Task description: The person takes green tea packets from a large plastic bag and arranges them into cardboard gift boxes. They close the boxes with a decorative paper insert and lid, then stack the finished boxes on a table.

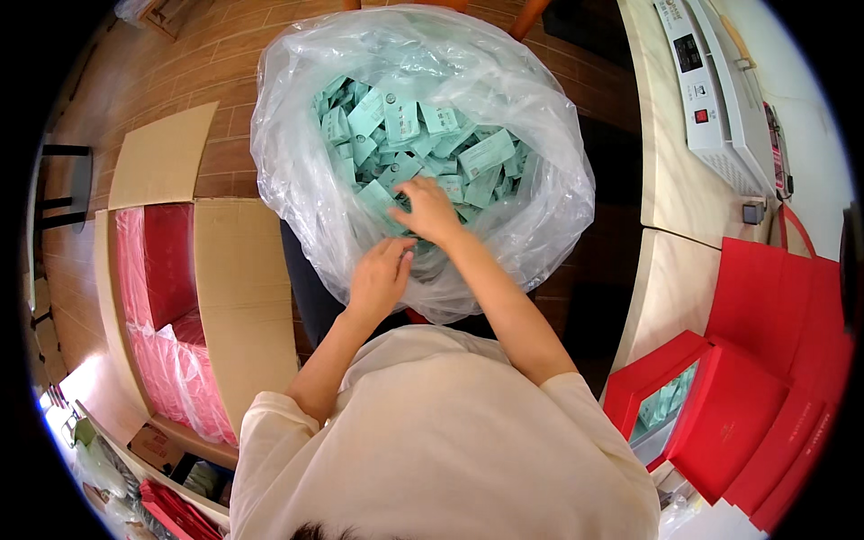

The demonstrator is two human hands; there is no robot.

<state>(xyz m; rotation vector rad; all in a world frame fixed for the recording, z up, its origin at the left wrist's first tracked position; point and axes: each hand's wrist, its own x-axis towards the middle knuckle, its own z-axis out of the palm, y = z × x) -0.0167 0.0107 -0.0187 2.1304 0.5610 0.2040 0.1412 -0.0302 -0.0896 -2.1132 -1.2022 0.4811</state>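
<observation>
A large clear plastic bag (553, 135) stands open before me, filled with many small pale-green sachets (486, 154) that bear dark print. My right hand (430, 210) is over the near side of the heap, palm down, its thumb and fingers apart and close to the sachets. Whether its fingertips touch one is hard to tell. Nearer my body, my left hand (379, 278) rests over the bag's near rim, with fingers pointing inward. What lies beneath its fingertips is hidden.
On my left stands an open cardboard carton (243, 304) holding red boxes (172, 263) in plastic wrap. To my right, a pale counter (675, 283) carries a white machine (715, 101), a red windowed box (725, 412) with green sachets inside, and red bags (776, 310).
</observation>
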